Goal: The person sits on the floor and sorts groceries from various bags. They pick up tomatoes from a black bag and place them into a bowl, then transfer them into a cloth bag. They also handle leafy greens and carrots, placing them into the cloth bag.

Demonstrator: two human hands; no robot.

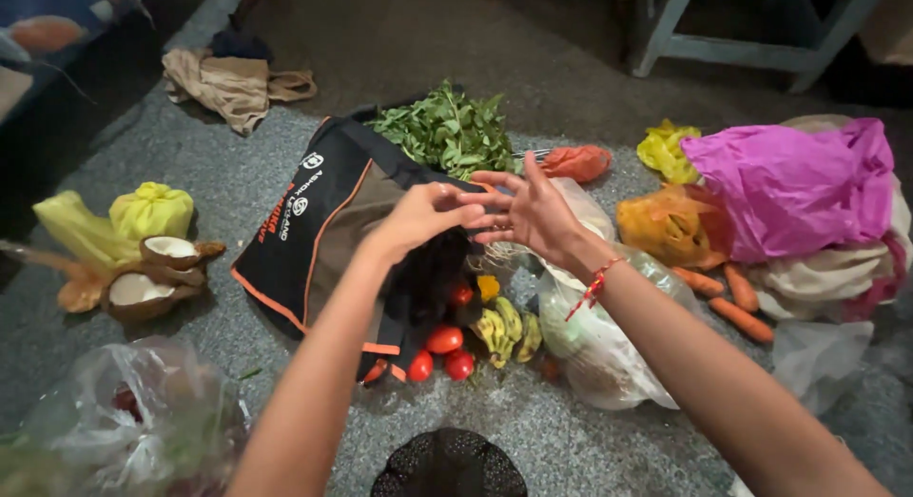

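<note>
Centrally, head view: the left hand (418, 214) and right hand (533, 212) meet above a black bag (323, 226) with orange trim, lying on a grey floor (228, 164). Left fingers curl onto the bag's upper edge, though whether they grip it cannot be told; right fingers are spread wide, holding nothing, tips touching the left hand. A red thread (594, 286) circles the right wrist. Leafy greens (447, 131) lie at the bag's far end; tomatoes (442, 350) and small bananas (504, 331) lie at its near mouth. A clear sack (599, 350) sits under the right forearm. Carrots (728, 302) lie right of it, below a pink bag (789, 188). Split coconut halves (152, 273) rest at far left.
</note>
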